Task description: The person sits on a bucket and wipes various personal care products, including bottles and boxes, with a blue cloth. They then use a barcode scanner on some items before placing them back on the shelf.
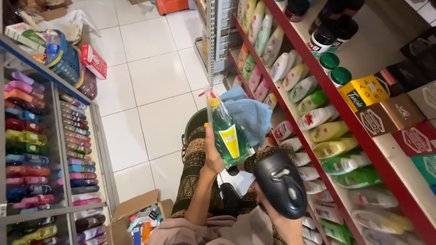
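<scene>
Left hand (212,154) is wrapped around a green bottle (225,131) in a clear wrap, held upright-ish just left of the red shelf rack (349,115) — a blue cloth (247,113) sits right behind it. Right hand (278,213) grips a black handheld scanner (280,181), just below the bottle. Near the rack's foot, lower left — an open cardboard box (136,215) on the white tile floor (145,81).

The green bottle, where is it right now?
In the head view, the green bottle is near the middle, held up in the left hand, just left of the blue cloth and above the black scanner.
</scene>
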